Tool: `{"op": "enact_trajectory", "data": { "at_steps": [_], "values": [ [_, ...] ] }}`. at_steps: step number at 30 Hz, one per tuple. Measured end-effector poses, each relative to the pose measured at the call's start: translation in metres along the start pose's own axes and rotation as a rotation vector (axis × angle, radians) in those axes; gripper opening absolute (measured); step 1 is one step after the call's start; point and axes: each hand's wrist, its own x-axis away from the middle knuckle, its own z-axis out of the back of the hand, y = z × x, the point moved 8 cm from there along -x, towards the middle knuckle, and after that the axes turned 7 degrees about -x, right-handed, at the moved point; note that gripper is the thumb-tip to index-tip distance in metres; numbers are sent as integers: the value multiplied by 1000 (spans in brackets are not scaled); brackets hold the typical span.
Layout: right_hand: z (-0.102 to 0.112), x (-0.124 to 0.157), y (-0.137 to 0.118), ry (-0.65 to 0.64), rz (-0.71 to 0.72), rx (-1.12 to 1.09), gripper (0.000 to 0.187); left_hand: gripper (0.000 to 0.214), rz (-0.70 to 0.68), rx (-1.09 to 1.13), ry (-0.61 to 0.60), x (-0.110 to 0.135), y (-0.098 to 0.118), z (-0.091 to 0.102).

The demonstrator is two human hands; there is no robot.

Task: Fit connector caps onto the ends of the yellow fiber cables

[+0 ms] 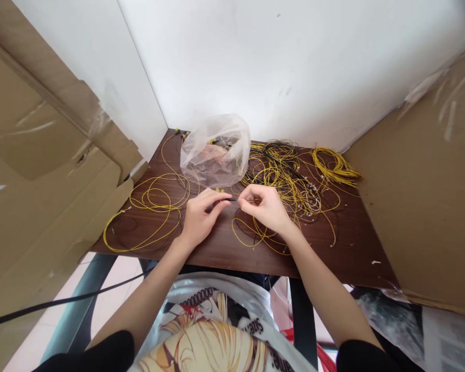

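Observation:
My left hand (pixel 203 214) pinches a small black connector (pixel 231 199) between thumb and fingertips, above the table's middle. Close to its right end, my right hand (pixel 264 206) pinches a thin yellow cable (pixel 252 201) with thumb and index finger. Whether the cable tip sits inside the connector is too small to tell. Loose yellow cable loops (pixel 155 199) lie left of my left hand. Beyond my right hand spreads a tangled heap of yellow and black cables (pixel 281 170) with small pale ends.
A clear plastic bag (pixel 217 152) with small parts stands behind my hands. One neat yellow cable coil (pixel 335 166) lies at the back right. Cardboard walls (pixel 422 191) flank the brown table (pixel 349 258) on both sides, with a white wall (pixel 279 72) behind it.

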Motion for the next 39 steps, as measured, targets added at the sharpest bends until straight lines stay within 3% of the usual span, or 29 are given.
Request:
{"op": "enact_trajectory", "data": {
  "at_steps": [6, 17, 24, 31, 39],
  "values": [
    [0, 1, -9, -1, 95, 97, 7, 13, -56, -31, 2, 1, 2, 0],
    [-1, 2, -17, 0, 193, 141, 8, 13, -2, -18, -9, 0, 1, 0],
    [-1, 1, -6, -18, 43, 35, 8, 14, 208, 141, -36, 5, -20, -7],
    [-6, 1, 7, -28, -50, -121, 9, 3, 191, 189, -117, 5, -12, -14],
    [-13, 1, 9, -80, -78, -168, 11, 5, 251, 263, -167, 7, -16, -20]
  ]
}}
